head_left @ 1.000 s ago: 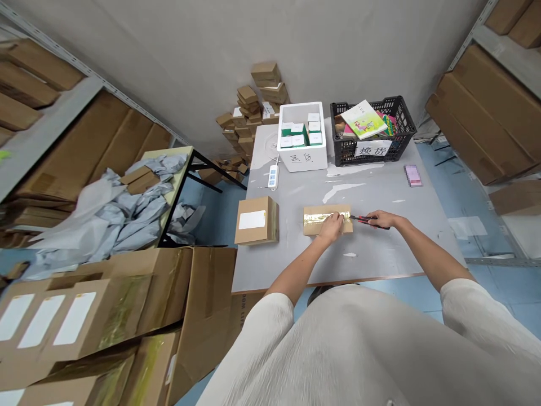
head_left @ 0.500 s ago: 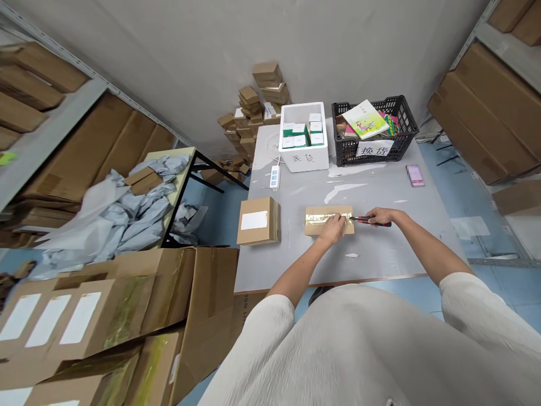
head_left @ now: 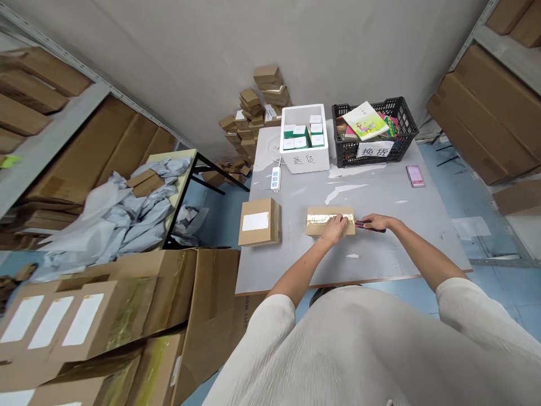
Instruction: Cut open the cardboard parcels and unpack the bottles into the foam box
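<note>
A small cardboard box (head_left: 316,228) with shiny tape along its top lies on the grey table. My left hand (head_left: 335,228) rests on the box's top, its fingers stretched out over the tape. To the right, my right hand (head_left: 376,221) is closed around a slim red-and-black box cutter (head_left: 364,225). The cutter's front end meets the right end of the box; its tip is too small to make out. A second taped box (head_left: 255,235) with a white label sits to the left, apart from both hands.
Behind are a white foam box (head_left: 305,162) holding small cartons and a black crate (head_left: 374,149) with books. A power strip (head_left: 275,178) and a pink phone-like object (head_left: 415,176) lie on the table. Large cartons (head_left: 127,316) stand at the left; grey mailer bags (head_left: 139,217) cover a side table.
My right hand has moved slightly left with the box cutter, nearer the box's right end. My left hand stays on top of the box. The view has shifted slightly.
</note>
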`<state>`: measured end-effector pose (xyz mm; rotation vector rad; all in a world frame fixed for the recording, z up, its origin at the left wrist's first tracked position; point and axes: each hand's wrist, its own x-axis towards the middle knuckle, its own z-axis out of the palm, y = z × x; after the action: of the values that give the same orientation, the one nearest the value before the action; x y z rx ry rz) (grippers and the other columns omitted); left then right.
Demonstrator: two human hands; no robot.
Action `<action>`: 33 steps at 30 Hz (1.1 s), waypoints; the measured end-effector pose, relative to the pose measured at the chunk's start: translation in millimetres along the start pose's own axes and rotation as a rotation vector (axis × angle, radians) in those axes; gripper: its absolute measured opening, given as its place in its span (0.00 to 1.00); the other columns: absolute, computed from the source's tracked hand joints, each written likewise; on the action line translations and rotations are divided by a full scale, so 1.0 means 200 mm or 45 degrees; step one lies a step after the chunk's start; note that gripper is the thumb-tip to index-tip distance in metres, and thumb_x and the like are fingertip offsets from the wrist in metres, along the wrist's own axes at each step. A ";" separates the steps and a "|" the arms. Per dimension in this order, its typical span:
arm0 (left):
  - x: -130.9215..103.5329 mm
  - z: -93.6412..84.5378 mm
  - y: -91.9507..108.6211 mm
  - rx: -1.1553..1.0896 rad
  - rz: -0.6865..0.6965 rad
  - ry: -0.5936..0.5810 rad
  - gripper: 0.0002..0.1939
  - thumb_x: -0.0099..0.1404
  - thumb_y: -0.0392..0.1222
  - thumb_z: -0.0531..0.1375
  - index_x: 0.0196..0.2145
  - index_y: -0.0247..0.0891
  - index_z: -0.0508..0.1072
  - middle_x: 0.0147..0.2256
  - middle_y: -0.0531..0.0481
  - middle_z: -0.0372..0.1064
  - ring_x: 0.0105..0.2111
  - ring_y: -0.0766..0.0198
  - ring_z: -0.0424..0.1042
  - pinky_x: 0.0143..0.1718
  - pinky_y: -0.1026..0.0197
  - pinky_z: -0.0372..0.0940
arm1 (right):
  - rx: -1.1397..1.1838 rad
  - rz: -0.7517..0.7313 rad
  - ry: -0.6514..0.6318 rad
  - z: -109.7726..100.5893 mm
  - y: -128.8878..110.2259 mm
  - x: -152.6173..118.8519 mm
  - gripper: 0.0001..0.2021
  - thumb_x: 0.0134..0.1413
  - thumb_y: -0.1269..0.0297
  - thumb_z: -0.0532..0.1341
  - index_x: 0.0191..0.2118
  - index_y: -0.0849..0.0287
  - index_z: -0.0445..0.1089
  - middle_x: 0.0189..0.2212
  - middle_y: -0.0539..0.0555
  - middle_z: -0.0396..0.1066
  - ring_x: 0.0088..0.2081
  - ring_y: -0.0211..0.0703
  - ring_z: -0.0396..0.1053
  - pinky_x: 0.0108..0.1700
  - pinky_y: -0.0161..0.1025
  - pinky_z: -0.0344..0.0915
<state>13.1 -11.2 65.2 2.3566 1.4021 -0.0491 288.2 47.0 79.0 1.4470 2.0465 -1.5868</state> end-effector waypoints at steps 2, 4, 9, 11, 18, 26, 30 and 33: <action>-0.01 0.00 -0.01 -0.008 0.021 0.013 0.33 0.62 0.38 0.72 0.60 0.43 0.63 0.59 0.40 0.65 0.55 0.46 0.72 0.58 0.47 0.67 | -0.005 0.012 -0.001 -0.01 0.01 -0.01 0.17 0.57 0.45 0.68 0.40 0.54 0.78 0.30 0.51 0.78 0.32 0.43 0.73 0.35 0.36 0.67; -0.03 0.01 -0.01 -0.035 0.048 0.039 0.34 0.63 0.37 0.71 0.62 0.43 0.62 0.59 0.40 0.65 0.58 0.46 0.71 0.60 0.47 0.66 | 0.012 0.046 0.006 -0.03 0.06 -0.04 0.18 0.57 0.44 0.67 0.39 0.55 0.77 0.30 0.51 0.78 0.32 0.43 0.73 0.34 0.36 0.66; -0.03 0.00 0.00 -0.148 0.023 0.244 0.23 0.73 0.38 0.61 0.63 0.43 0.63 0.68 0.35 0.59 0.66 0.45 0.64 0.63 0.43 0.65 | 0.219 0.057 0.109 -0.08 0.12 -0.18 0.20 0.61 0.44 0.64 0.45 0.56 0.74 0.34 0.53 0.79 0.33 0.43 0.74 0.31 0.35 0.64; 0.00 -0.01 0.00 -0.144 -0.053 0.334 0.20 0.75 0.35 0.56 0.62 0.43 0.64 0.70 0.35 0.57 0.69 0.46 0.61 0.65 0.43 0.63 | 0.254 0.042 0.168 -0.06 0.09 -0.22 0.21 0.64 0.44 0.63 0.48 0.56 0.74 0.38 0.55 0.80 0.33 0.43 0.74 0.31 0.34 0.65; 0.13 -0.05 -0.07 -0.055 -0.129 0.210 0.24 0.72 0.34 0.58 0.64 0.42 0.64 0.72 0.35 0.57 0.74 0.46 0.54 0.73 0.39 0.49 | 0.013 -0.130 0.407 0.09 0.02 -0.27 0.24 0.73 0.47 0.54 0.61 0.52 0.76 0.44 0.55 0.81 0.43 0.49 0.75 0.46 0.41 0.70; 0.17 -0.05 -0.07 0.020 -0.125 0.127 0.27 0.70 0.37 0.60 0.65 0.43 0.64 0.68 0.35 0.61 0.70 0.43 0.58 0.69 0.37 0.53 | -0.446 -0.089 0.490 0.17 -0.02 -0.26 0.23 0.70 0.56 0.60 0.68 0.45 0.72 0.50 0.57 0.77 0.49 0.53 0.76 0.49 0.41 0.68; 0.16 -0.05 -0.07 0.048 -0.074 0.121 0.29 0.71 0.36 0.57 0.68 0.43 0.61 0.67 0.34 0.62 0.70 0.43 0.58 0.70 0.36 0.53 | -0.510 -0.077 0.530 0.18 -0.02 -0.23 0.24 0.71 0.57 0.60 0.69 0.45 0.72 0.51 0.58 0.76 0.49 0.52 0.76 0.50 0.41 0.69; 0.15 -0.03 -0.07 0.086 -0.026 0.121 0.31 0.72 0.32 0.52 0.70 0.38 0.59 0.68 0.28 0.60 0.72 0.40 0.55 0.70 0.34 0.52 | -0.522 -0.087 0.513 0.17 -0.01 -0.22 0.24 0.70 0.59 0.61 0.68 0.45 0.72 0.49 0.58 0.77 0.48 0.52 0.76 0.51 0.41 0.69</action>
<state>14.6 22.6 59.7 2.4285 1.4913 0.0096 295.3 -6.5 93.4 1.6389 2.4704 -0.8587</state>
